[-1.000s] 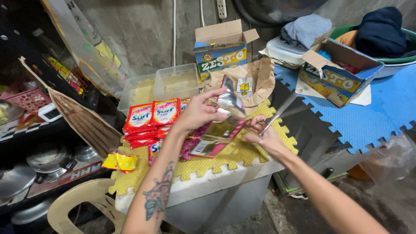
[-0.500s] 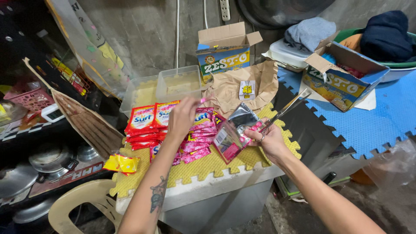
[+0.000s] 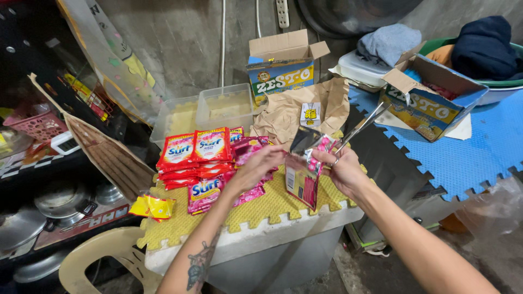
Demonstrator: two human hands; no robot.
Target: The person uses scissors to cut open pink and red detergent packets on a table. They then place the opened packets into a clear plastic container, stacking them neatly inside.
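My left hand (image 3: 260, 166) has come off the stacked red sachets (image 3: 195, 155) to join the right hand (image 3: 342, 170) on the pink sachet strip (image 3: 305, 174), both pinching its top edge. It hangs above the yellow foam mat (image 3: 256, 209), long axis near vertical. The scissors (image 3: 359, 126), also in my right hand, point up-right.

Rough grey concrete wall (image 3: 180, 38), dark shelf (image 3: 38, 163) at left, beige plastic chair (image 3: 103, 256)
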